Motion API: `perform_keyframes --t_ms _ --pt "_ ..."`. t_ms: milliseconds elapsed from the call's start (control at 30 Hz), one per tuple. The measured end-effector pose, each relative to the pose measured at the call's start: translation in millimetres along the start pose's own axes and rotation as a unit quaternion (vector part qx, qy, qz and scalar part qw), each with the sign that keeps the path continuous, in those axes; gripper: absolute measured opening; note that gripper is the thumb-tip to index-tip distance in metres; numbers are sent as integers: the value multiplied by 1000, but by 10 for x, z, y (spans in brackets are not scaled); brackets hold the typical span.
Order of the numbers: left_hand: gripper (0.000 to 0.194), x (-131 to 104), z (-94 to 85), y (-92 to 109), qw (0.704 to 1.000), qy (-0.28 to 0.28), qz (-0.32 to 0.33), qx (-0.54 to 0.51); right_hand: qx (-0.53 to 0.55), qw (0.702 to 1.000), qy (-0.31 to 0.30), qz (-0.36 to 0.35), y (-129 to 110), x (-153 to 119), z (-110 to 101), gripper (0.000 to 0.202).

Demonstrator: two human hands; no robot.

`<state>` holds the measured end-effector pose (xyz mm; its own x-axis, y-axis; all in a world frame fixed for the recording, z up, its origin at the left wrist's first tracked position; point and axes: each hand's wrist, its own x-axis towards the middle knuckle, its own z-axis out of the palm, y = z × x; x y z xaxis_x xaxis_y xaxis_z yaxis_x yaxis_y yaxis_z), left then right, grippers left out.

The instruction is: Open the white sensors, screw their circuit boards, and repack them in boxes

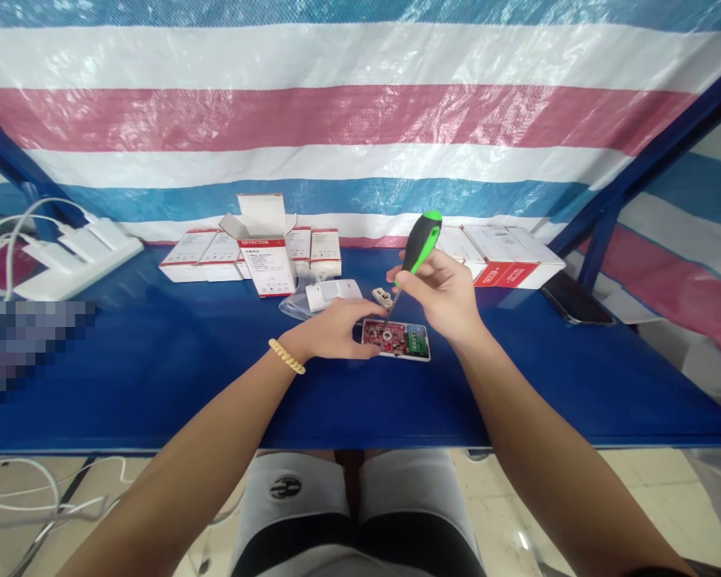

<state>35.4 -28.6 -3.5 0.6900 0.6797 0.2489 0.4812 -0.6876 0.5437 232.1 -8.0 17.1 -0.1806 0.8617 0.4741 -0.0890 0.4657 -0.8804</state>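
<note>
Working just below the centre of the frame, with a green-and-black screwdriver (pixel 421 244) clamped in the right grip (pixel 448 295), handle slanted up and to the right, shaft angled down to the left. Steadying a red circuit board (pixel 400 340) from its left end with the left grip (pixel 335 330), thumb at the near edge and fingertips at the far one, apparently closed lightly across the white casing; no telling how firmly. Board flat on the blue tabletop (pixel 156 369), face up, with a green printed patch toward its right end and a pale ring near its middle. Close to that ring with the shaft's tip; too small to tell whether seated in a fastener.

Step in hand, judging by the pose: driver work on the opened device, loosening or tightening impossible to say. Called for next, probably: lining the shaft up squarely, turning under gentle pressure, bracing the casing against any slip across exposed parts.

Just beyond the board, a small beige bracket (pixel 383 298); to its left, a white cover (pixel 332 293) beside a clear plastic bag (pixel 293 306). Left of centre, an open upright box (pixel 269 264); toward the right edge, a dark phone (pixel 577 303).
</note>
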Motion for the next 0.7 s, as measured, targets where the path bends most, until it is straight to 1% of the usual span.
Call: perform_keyframes --t_ms 67,200,233,300,367,567,633,700 --pt "41 7 4 0 1000 -19 -7 19 -39 999 14 -24 0 -18 11 35" --pt "41 20 15 -8 999 -29 -24 29 -94 991 46 -82 65 -56 22 58" --pt "41 22 19 -12 999 -29 -23 31 -105 989 48 -91 84 -64 21 57" --pt "43 26 27 -21 999 -28 -18 39 -118 988 39 -96 113 -76 20 43" --pt "46 29 32 -25 999 -28 -13 43 -106 990 26 -88 124 -76 23 33" --pt "43 35 20 -7 999 -33 -17 34 27 999 -22 -28 64 -15 33 32" --pt "42 33 20 -11 999 -30 -19 32 29 999 -26 -10 27 -8 33 31" --pt "40 29 24 -22 999 -28 -18 32 8 1000 -14 -4 0 -14 33 33"
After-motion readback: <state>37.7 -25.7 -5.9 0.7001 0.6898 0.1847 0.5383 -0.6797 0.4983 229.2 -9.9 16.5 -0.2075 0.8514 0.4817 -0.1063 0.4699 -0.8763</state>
